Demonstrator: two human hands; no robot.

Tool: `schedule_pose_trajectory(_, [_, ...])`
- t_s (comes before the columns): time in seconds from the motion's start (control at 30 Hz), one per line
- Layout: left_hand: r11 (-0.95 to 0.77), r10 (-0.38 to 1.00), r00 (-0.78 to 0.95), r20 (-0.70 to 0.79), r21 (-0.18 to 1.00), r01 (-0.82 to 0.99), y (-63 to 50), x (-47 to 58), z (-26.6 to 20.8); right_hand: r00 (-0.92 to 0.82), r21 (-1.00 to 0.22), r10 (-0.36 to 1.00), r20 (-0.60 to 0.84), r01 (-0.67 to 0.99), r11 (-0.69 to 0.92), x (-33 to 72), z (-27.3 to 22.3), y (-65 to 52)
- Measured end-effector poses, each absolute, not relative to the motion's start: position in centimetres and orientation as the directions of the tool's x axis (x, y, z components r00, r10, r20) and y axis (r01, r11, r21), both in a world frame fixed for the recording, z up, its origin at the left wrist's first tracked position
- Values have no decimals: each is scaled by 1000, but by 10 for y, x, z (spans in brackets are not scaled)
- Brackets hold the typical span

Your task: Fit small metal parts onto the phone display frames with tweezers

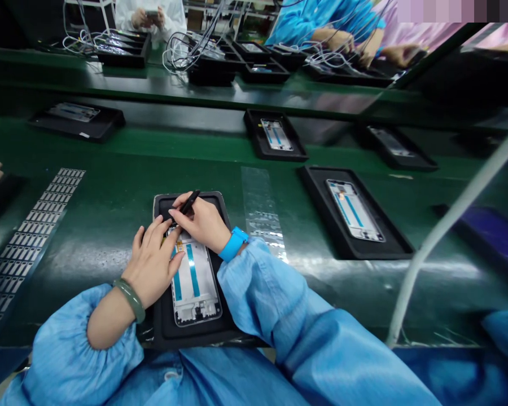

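In front of me a phone frame point(203, 282) with two blue strips lies in a black tray point(163, 330). My left hand point(154, 262), with a green bangle at the wrist, rests on the frame's upper left part, its fingers stretched out. A slim black pen-like tool point(189, 202) is gripped in my right hand point(205, 223), over the top end of the frame. The tool's lower tip and much of the frame's top are hidden by my fingers. A blue band point(233, 243) circles my right wrist.
Clear film point(262, 208) lies right of my tray; a sheet of small labels point(34, 228) lies left. Another tray point(322, 225) holds a phone frame point(355, 210). A pale cable point(452, 217) crosses at right. Co-workers' hands point(341, 42) handle cables across the bench.
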State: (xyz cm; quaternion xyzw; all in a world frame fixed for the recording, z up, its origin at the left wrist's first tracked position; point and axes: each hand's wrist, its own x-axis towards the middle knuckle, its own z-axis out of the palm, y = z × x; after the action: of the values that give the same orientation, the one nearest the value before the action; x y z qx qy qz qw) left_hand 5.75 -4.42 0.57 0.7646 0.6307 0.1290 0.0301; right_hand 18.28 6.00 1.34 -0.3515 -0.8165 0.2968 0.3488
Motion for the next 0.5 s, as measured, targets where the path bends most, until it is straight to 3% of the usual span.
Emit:
schedule_pose_trajectory(0.3, [-215,971,187,151,199,956,-43,54,8,-392,-794,845,364,344,502,188,12,62])
schedule_pose_trajectory(0.5, [-206,973,178,148,206,957,-43,55,7,-408,-790,826,388,315,526,191,9,63])
